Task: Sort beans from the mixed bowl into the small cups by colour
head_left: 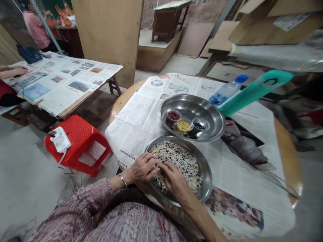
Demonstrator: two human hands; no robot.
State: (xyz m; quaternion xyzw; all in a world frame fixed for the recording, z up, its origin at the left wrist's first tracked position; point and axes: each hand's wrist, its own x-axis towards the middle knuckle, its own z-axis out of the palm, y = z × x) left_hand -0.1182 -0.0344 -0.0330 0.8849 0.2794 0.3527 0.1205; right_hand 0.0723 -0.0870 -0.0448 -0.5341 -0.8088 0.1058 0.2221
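A steel bowl [209, 181] near the table's front edge holds a mix of white, yellow, dark red and black grains and beans [183, 164]. Over its left part, my left hand [143, 168] is closed, with its fingers bent. My right hand [176, 181] reaches in from the front, its fingers pressed together and touching my left fingertips. Whatever may be between the fingers is too small to make out. Just behind stands a second steel bowl [213, 116], with small clear cups of red beans [173, 116], yellow beans [184, 126] and black beans [199, 126].
Newspaper [135, 117] covers the round table. A water bottle [225, 90], a green folder-like object [254, 94] and a grey bundle [246, 148] lie to the right. On the left are a red stool [75, 134] with a power strip [60, 139], another papered table [75, 77] and other people.
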